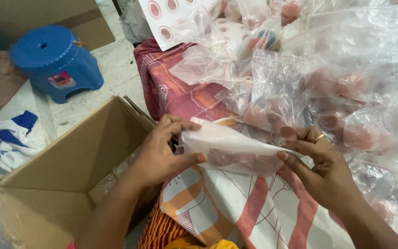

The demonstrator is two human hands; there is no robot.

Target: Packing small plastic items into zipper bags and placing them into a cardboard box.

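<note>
Plastic bag (236, 150) pinched between left hand (162, 150), right hand (321, 163).

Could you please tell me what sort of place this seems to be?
Probably a small home packing workspace: heaped plastic bags on a cloth-covered table, an open carton, a blue stool.

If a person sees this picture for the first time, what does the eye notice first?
First, both hands, the left hand and the right hand, pinching a clear plastic bag of pinkish round pieces at the centre. Behind it, a heap of similar bags covers the patterned cloth. At the left are an open cardboard box and a blue stool.
</note>
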